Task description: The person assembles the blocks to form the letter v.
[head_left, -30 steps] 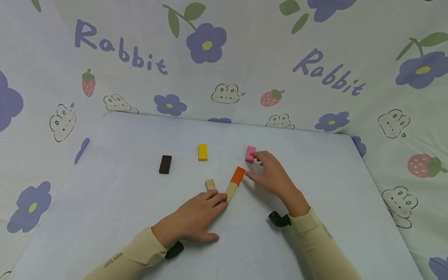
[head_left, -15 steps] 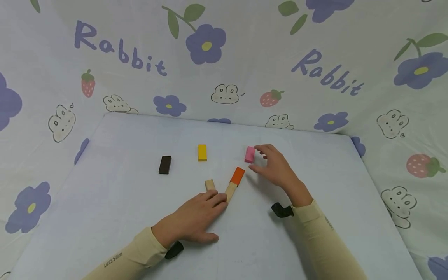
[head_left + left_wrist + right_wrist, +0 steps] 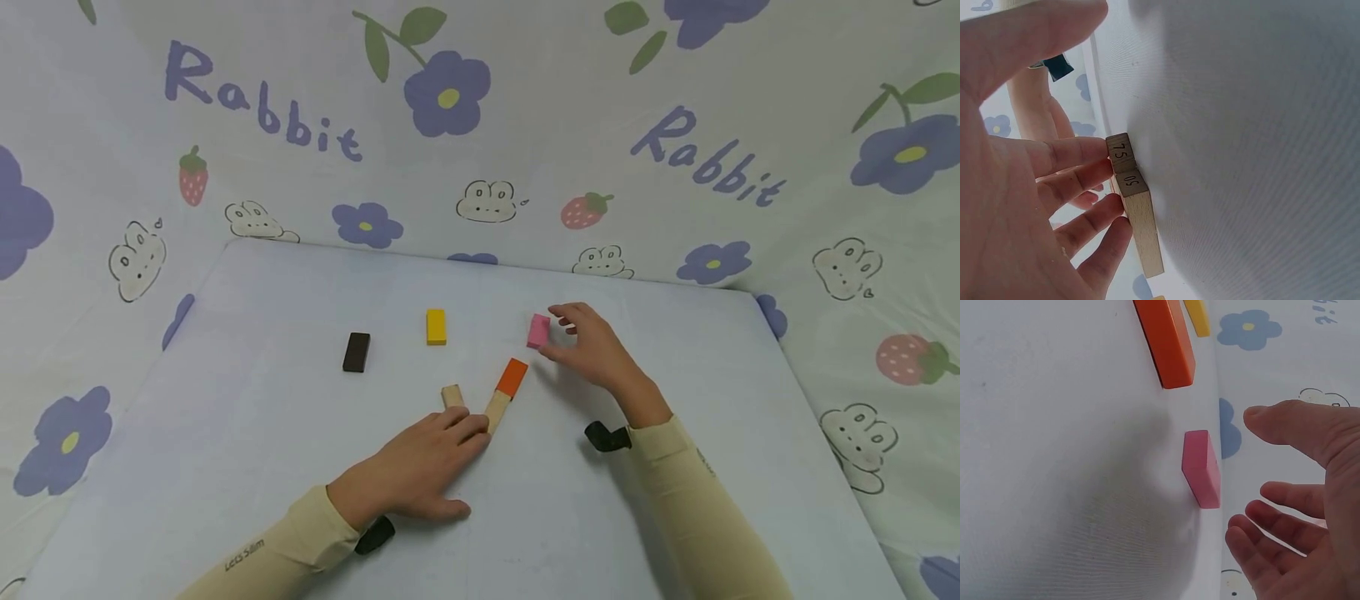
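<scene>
My left hand [image 3: 416,467] lies over two plain wooden blocks, its fairly straight fingertips touching them. One wooden block [image 3: 452,395] points away from me; the other [image 3: 495,410] slants right and meets an orange block [image 3: 512,378] at its far end. In the left wrist view their near ends show, marked 75 [image 3: 1121,152] and 50 [image 3: 1132,181]. Just right of a small pink block [image 3: 537,331], my right hand [image 3: 596,346] hovers with thumb and fingers spread apart. Nothing is between them; in the right wrist view the pink block [image 3: 1200,467] stands apart from the fingertips.
A yellow block [image 3: 436,327] and a dark brown block [image 3: 356,352] lie farther back on the left. Everything rests on a white-covered table [image 3: 247,400]. Behind it hangs a patterned cloth [image 3: 525,108]. A black wrist-worn device [image 3: 606,437] sits under my right wrist.
My right hand has shifted slightly right and away from me, off the pink block that its fingers partly covered before. My left hand and the blocks keep their places.
</scene>
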{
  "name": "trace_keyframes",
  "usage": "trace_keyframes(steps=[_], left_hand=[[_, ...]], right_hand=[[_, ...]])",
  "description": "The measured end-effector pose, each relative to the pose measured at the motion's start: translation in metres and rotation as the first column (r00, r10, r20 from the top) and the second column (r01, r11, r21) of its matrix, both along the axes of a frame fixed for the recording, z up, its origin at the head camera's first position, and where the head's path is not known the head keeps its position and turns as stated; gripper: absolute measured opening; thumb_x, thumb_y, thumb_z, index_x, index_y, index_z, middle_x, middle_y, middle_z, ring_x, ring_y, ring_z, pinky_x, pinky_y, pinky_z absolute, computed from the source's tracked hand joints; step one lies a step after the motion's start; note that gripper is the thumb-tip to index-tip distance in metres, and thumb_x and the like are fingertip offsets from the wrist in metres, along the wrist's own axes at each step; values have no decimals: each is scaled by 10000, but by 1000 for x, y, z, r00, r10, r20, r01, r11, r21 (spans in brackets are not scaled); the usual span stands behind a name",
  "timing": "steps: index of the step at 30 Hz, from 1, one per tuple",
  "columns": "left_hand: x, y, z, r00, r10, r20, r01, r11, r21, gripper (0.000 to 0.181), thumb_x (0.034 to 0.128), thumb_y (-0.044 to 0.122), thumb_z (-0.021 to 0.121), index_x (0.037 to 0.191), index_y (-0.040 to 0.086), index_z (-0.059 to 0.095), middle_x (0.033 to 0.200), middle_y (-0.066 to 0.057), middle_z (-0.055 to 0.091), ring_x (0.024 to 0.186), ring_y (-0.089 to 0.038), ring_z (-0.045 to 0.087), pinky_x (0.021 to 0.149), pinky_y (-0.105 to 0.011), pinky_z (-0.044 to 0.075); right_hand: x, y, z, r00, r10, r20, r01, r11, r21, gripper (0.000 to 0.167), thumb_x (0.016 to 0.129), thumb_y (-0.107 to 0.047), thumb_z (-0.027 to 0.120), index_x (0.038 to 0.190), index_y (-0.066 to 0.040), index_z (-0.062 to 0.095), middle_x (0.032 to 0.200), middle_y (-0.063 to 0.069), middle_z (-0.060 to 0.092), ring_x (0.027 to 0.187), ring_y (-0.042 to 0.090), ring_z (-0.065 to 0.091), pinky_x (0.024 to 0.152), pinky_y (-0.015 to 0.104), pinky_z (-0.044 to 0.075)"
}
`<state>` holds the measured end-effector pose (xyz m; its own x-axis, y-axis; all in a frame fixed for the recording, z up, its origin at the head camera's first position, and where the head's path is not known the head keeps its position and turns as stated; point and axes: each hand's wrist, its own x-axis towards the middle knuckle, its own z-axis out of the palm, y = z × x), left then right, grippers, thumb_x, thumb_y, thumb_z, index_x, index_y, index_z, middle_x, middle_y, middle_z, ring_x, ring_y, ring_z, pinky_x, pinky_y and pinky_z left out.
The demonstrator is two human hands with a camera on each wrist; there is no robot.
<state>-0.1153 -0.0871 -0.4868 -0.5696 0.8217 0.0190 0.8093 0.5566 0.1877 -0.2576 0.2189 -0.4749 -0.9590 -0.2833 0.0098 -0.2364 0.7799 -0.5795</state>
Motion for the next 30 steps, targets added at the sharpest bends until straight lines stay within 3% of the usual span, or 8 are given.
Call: trace_keyframes(steps=[13,22,30], left_hand=[[0,1,0,1000,2,5,-2,1000,-10,806,897,540,831,1506,74,580,1514,-66,516,1361,-250,465,1117,-409,467],[1,2,-1,1000,-3,-6,3,1000,-4,813,893,543,830,1506,72,580,1510,-69,520,1354,-253,472,1112,-406,472],[2,2,-2,1000,2,-28,-2,1000,3,810,882,541,834,1493,71,587,1501,-70,529,1341,-252,475,1106,-405,475]], right_hand=[[-17,4,-1,998,19,53,-21,999,30,707,957,-279,839,1550,-22,552,1482,187,553,1282,388,606,1063,544,542],[-20,9,-9,994,25,105,-20,999,-44,695,966,-213,833,1557,1,537,1437,190,584,1292,391,595,1104,544,510],[-22,7,-10,996,36,85,-34,999,-33,674,955,-193,834,1539,3,560,1408,188,601,1244,380,608,1072,533,536]])
